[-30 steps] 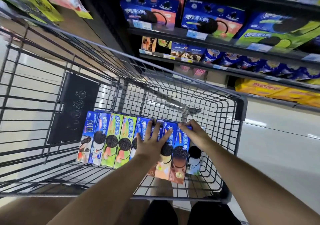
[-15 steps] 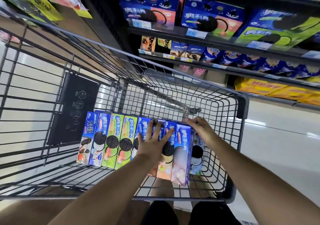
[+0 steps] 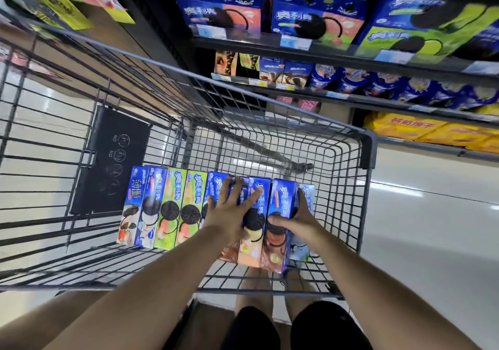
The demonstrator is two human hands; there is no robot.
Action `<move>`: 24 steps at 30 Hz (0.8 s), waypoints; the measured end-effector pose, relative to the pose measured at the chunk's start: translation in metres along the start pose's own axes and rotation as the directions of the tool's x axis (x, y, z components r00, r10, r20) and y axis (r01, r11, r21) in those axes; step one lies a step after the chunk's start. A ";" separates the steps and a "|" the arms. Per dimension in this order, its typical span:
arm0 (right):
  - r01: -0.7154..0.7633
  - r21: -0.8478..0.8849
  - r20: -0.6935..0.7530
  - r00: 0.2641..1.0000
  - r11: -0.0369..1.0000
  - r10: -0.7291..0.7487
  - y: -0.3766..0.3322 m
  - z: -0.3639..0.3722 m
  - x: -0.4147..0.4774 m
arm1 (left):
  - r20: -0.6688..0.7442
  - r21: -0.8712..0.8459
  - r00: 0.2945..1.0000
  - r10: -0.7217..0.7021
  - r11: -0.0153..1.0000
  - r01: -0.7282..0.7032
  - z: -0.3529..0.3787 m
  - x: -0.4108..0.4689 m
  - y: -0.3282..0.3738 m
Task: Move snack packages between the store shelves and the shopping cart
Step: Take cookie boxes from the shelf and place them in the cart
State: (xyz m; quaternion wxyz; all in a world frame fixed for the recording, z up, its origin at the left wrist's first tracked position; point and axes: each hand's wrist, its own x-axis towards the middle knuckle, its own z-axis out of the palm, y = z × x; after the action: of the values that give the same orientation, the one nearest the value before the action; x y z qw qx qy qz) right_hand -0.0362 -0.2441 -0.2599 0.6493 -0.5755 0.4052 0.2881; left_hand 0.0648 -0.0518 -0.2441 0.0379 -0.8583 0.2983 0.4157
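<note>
Cart [image 3: 367, 144]: a wire basket holding one row of cookie boxes [image 3: 172, 204] laid side by side on the mesh floor, fronts up, spanning from the left side toward the right wall. A black placard [image 3: 110, 160] hangs on the far left inside wall. Left hand [image 3: 229, 212]: fingers spread and straight, pressing flat on the middle boxes, gripping nothing. Right hand [image 3: 299, 221]: clasps the brown-ended box [image 3: 283, 195], second from the right end of the row, thumb across its front and fingers round its far side. That box stands up on its long edge, higher than its neighbours, with a pale blue box [image 3: 307, 195] just beside it on the right. Shelves [image 3: 270, 44] beyond the cart carry large cookie boxes [image 3: 224, 9] on top, small tubs [image 3: 351, 79] below and yellow packs [image 3: 405, 128] lowest. Against 0.5 s ago: the right hand has slid from the box's far end down to its middle. The left hand has not shifted. Against 1.0 s ago: the brown-ended box is raised out of the flat row.
</note>
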 end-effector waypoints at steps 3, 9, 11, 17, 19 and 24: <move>0.008 0.068 -0.001 1.000 0.998 -0.008 -0.003 -0.011 -0.005 | 0.035 0.000 0.999 -0.008 1.000 0.008 -0.005 -0.006 0.001; -0.038 0.029 0.179 0.983 0.999 0.032 -0.064 -0.041 -0.055 | -0.153 -0.615 0.948 -0.281 0.778 0.131 -0.072 -0.029 0.040; -0.007 -0.006 0.230 0.973 1.000 0.008 -0.092 -0.049 -0.076 | 0.008 -0.934 0.928 -0.373 0.328 0.140 -0.109 -0.049 0.062; 0.100 -0.092 0.386 0.921 0.991 -0.057 -0.187 -0.057 -0.153 | 0.011 -0.993 0.991 -0.130 -0.118 -0.005 -0.215 -0.107 0.103; 0.167 -0.135 0.412 0.906 0.977 -0.098 -0.216 -0.061 -0.173 | -0.052 -0.989 0.995 -0.087 -0.137 -0.063 -0.240 -0.123 0.108; 0.246 -0.039 0.415 0.886 0.969 -0.208 -0.264 -0.068 -0.199 | -0.110 -0.957 0.975 -0.191 -0.244 -0.156 -0.275 -0.136 0.092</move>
State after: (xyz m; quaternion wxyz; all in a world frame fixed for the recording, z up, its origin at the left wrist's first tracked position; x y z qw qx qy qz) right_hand 0.0715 -0.3376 0.0454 0.7221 -0.5747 0.1772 0.3419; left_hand 0.1406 -0.1478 0.0519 -0.6807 -0.5992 -0.1556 0.3916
